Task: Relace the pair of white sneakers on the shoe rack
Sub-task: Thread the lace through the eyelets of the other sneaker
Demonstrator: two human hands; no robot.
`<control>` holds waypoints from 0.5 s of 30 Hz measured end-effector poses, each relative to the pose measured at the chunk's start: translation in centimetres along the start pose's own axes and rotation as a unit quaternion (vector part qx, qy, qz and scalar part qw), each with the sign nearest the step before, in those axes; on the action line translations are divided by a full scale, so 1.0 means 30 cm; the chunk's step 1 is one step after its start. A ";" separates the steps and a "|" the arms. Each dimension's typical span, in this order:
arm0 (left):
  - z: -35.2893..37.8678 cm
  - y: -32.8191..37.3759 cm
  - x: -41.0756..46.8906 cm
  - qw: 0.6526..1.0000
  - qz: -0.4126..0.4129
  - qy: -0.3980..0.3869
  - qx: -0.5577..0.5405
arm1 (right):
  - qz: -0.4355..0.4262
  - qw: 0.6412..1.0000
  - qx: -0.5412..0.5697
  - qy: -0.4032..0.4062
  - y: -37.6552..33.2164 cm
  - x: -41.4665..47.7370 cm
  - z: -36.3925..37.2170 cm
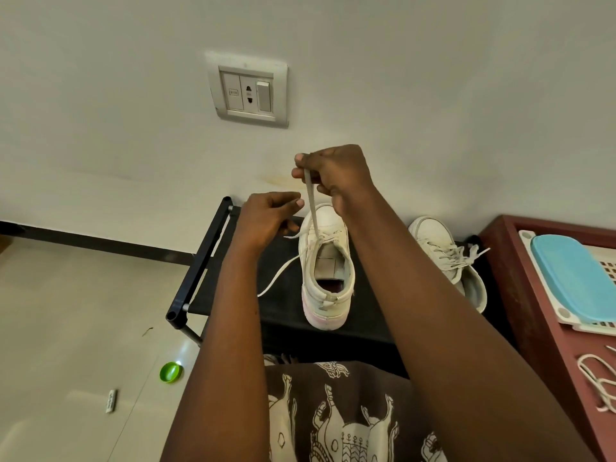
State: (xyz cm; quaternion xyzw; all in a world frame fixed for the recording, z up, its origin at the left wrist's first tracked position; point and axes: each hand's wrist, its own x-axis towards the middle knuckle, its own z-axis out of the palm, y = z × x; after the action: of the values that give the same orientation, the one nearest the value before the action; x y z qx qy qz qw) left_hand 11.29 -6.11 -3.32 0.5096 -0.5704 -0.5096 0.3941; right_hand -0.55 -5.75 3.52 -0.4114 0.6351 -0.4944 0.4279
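Observation:
One white sneaker [328, 278] stands in the middle of the black shoe rack [233, 295], heel toward me. My right hand [333, 175] is raised above its toe and pinches the white lace [310, 201], which runs taut down into the eyelets. The lace's other end [276, 278] trails loose over the rack to the left. My left hand [266, 218] hovers just left of the sneaker's toe with curled fingers; whether it holds any lace is hidden. The second white sneaker [443, 255], laced, lies on the rack at the right.
A red-brown cabinet top [533, 311] at the right carries a white tray with a blue lid [573, 275] and a loose white lace [600, 381]. A green cap [171, 372] and a small white object [111, 400] lie on the floor. A wall socket [248, 90] is above.

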 end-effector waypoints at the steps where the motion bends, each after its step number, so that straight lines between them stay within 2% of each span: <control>1: 0.015 0.007 0.000 1.000 0.005 -0.004 -0.026 | 0.000 1.000 0.023 0.002 -0.013 -0.005 0.002; 5: 0.059 0.034 -0.006 0.989 0.031 0.015 -0.143 | -0.006 0.996 0.085 0.032 -0.037 -0.018 -0.008; 15: 0.016 -0.052 0.026 0.990 -0.002 0.071 -0.120 | 0.065 0.962 0.250 0.093 -0.027 -0.030 -0.096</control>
State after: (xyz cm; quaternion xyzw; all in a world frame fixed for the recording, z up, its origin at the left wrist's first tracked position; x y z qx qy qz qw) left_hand 10.98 -6.74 -4.98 0.4944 -0.4744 -0.5381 0.4909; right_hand -2.95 -4.25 4.86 -0.2013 0.5538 -0.6442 0.4876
